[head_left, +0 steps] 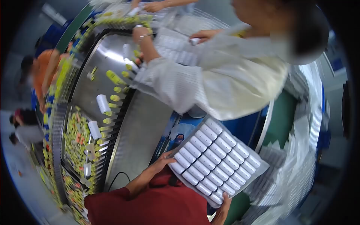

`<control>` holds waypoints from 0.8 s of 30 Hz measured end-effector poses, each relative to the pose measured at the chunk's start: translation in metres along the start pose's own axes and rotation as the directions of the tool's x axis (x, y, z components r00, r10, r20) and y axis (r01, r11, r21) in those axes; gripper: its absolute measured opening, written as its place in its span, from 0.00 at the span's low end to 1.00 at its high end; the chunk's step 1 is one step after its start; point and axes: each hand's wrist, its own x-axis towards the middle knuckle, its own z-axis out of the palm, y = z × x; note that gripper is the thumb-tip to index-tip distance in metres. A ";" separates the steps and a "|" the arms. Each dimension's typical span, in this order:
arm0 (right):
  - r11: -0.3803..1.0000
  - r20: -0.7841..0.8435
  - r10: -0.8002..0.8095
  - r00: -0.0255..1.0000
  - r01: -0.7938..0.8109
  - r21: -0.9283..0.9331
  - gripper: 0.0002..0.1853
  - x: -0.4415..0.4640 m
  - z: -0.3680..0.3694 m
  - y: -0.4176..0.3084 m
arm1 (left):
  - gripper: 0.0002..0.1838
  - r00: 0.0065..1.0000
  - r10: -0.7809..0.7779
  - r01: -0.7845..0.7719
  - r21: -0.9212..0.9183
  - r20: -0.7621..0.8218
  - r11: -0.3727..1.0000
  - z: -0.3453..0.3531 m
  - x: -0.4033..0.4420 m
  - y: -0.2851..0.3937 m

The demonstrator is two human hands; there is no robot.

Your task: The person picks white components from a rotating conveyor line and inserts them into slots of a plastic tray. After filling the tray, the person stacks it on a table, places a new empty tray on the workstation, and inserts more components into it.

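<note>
A clear plastic tray (262,164) filled with rows of white capped cylinders (205,160) is held tilted in front of my red shirt. Its left edge is gripped by my left hand (164,163), with fingers closed on the rim. My right hand (224,208) grasps the lower right edge, thumb on top; its other fingers are hidden below. What the white cylinders are, I cannot tell exactly.
A curved conveyor (90,80) carries yellow and white pieces. Beside it lies a bin of small yellow and orange parts (78,137). A co-worker in a pale jacket (240,77) handles another tray (174,47). Stacked clear trays (268,176) stand at right.
</note>
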 end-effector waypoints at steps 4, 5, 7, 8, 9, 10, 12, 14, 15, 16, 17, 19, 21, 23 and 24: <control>0.998 0.281 -0.069 0.957 0.067 0.017 0.55 0.031 -0.013 -0.031 | 0.37 0.966 0.247 -0.253 -0.076 -0.081 0.964 0.015 -0.033 -0.019; 0.997 0.343 -0.070 0.937 0.073 0.003 0.54 0.043 -0.019 -0.034 | 0.36 0.954 0.283 -0.292 -0.101 -0.093 0.951 0.012 -0.038 -0.035; 0.996 0.402 -0.008 0.915 0.044 -0.080 0.48 0.049 -0.015 -0.059 | 0.35 0.927 0.292 -0.330 -0.144 -0.236 0.933 0.025 -0.062 -0.057; 0.989 0.437 0.037 0.899 0.029 -0.145 0.47 0.059 -0.015 -0.072 | 0.35 0.902 0.290 -0.353 -0.159 -0.320 0.922 0.040 -0.076 -0.068; 0.976 0.458 0.062 0.887 0.044 -0.215 0.46 0.060 -0.011 -0.089 | 0.36 0.878 0.290 -0.382 -0.191 -0.381 0.904 0.053 -0.088 -0.076; 0.961 0.517 0.095 0.851 0.058 -0.272 0.46 0.064 -0.004 -0.107 | 0.36 0.826 0.315 -0.458 -0.230 -0.467 0.859 0.071 -0.103 -0.085; 0.918 0.587 0.175 0.790 0.084 -0.387 0.44 0.056 0.010 -0.140 | 0.36 0.762 0.328 -0.537 -0.260 -0.558 0.803 0.097 -0.128 -0.104; 0.893 0.652 0.325 0.685 0.005 -0.450 0.40 0.141 0.011 -0.133 | 0.36 0.655 0.309 -0.588 -0.208 -0.690 0.782 0.140 -0.121 -0.138; 0.880 0.683 0.354 0.639 0.020 -0.474 0.39 0.154 0.021 -0.135 | 0.37 0.623 0.312 -0.615 -0.203 -0.717 0.762 0.154 -0.126 -0.145; 0.839 0.682 0.406 0.608 0.049 -0.543 0.39 0.172 0.029 -0.134 | 0.36 0.597 0.298 -0.646 -0.226 -0.745 0.729 0.167 -0.128 -0.158; 0.800 0.689 0.451 0.568 0.086 -0.594 0.39 0.189 0.039 -0.132 | 0.35 0.562 0.297 -0.683 -0.230 -0.772 0.693 0.170 -0.129 -0.171; 0.805 0.779 0.440 0.447 0.187 -0.563 0.39 0.193 0.064 -0.139 | 0.36 0.553 0.287 -0.638 -0.176 -0.782 0.750 0.170 -0.135 -0.218; 0.783 0.787 0.475 0.394 0.219 -0.583 0.40 0.198 0.080 -0.145 | 0.36 0.455 0.316 -0.493 0.060 -0.833 0.868 0.162 -0.140 -0.254; 0.715 0.757 0.557 0.342 0.266 -0.647 0.41 0.197 0.100 -0.158 | 0.37 0.407 0.320 -0.349 0.178 -0.856 0.920 0.173 -0.156 -0.253; 0.712 0.761 0.557 0.333 0.281 -0.643 0.41 0.202 0.106 -0.160 | 0.38 0.129 0.519 -0.202 0.490 -0.845 0.848 0.193 -0.157 -0.221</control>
